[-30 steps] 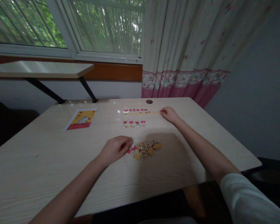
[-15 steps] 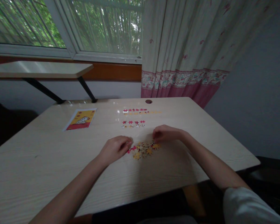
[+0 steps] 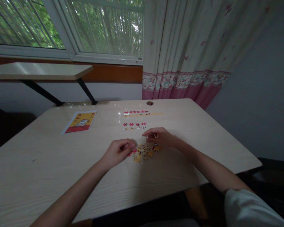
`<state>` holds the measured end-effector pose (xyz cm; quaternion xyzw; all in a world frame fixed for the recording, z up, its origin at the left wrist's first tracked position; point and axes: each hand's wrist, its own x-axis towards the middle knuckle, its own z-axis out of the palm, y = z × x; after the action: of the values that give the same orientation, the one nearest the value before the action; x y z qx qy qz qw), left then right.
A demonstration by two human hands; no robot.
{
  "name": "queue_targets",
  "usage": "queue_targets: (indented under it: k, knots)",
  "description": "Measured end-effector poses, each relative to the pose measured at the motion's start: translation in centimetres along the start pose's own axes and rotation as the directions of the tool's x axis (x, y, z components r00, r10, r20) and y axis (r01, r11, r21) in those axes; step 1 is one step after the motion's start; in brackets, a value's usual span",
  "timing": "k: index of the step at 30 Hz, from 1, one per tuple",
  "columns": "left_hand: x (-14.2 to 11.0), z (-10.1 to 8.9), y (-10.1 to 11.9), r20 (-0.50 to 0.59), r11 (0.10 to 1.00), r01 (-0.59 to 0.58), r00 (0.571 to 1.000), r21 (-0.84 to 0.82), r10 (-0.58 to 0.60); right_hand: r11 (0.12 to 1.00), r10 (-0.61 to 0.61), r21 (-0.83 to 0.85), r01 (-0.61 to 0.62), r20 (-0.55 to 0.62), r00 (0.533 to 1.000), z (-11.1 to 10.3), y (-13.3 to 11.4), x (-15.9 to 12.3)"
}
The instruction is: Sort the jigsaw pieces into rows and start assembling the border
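Observation:
My left hand (image 3: 119, 152) rests at the left edge of a loose pile of puzzle pieces (image 3: 144, 154), its fingers curled and pinched together. Whatever those fingertips hold, if anything, is hidden. Just above the pile is my right hand (image 3: 161, 137), thumb and fingers bent around a small pale puzzle piece (image 3: 156, 136) that shows only in part. The pile mixes yellow, red and pale pieces. Beyond my hands lie a row of white-and-yellow pieces (image 3: 138, 128), a short row of red pieces (image 3: 137, 124), a yellow row (image 3: 153, 114) and another red row (image 3: 135, 112).
A printed picture (image 3: 81, 122) of a white animal on yellow and red lies at the left of the wooden table (image 3: 61, 164). A raised shelf (image 3: 42, 72) on black brackets stands at the back left. A cable hole (image 3: 150, 103) sits near the back edge, before the curtain (image 3: 180, 82).
My right hand has moved left from the pile's right side, and its fingers now reach toward the rows. My left hand has stayed nearly in place beside the pile.

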<state>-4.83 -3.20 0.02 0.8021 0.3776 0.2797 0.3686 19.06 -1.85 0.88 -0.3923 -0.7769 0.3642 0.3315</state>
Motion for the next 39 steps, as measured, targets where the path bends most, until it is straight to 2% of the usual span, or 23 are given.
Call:
queue_targets:
  k: [3,8,12,19,26,31,35,39]
  knots:
    - [0.1,0.1,0.5,0.011,0.995,0.046,0.999,-0.090,-0.046,0.991,-0.135,-0.029,0.134,-0.057,0.989,1.1,-0.7,0.0]
    - [0.1,0.2,0.8,0.020,0.977,0.111,0.994,-0.184,-0.109,0.983,-0.179,-0.070,0.173,-0.100,0.979,1.9,-1.8,-0.3]
    - [0.2,0.4,0.3,0.023,0.973,0.092,0.996,-0.210,-0.089,0.951,-0.256,-0.201,0.235,-0.088,0.963,2.3,-1.9,-0.4]
    - [0.1,0.6,-0.1,0.050,0.963,0.074,0.997,-0.258,-0.063,0.820,-0.497,-0.337,0.462,-0.019,0.868,2.3,-1.9,-0.1]
    - [0.2,0.6,0.0,0.105,0.956,0.104,0.991,-0.273,-0.078,0.710,-0.543,-0.507,0.488,0.046,0.838,2.4,-1.3,-0.3]
    - [0.4,0.6,-0.1,0.115,0.934,0.131,0.989,-0.334,-0.097,0.657,-0.570,-0.562,0.503,0.066,0.819,2.3,-1.5,-0.4]
    - [0.6,0.5,0.2,0.073,0.921,0.150,0.988,-0.360,-0.133,0.664,-0.539,-0.595,0.453,0.038,0.841,2.5,-1.7,-0.4]
    - [0.7,0.4,0.3,-0.042,0.917,0.137,0.986,-0.375,-0.164,0.709,-0.481,-0.616,0.343,-0.068,0.874,3.0,-1.3,-0.5]
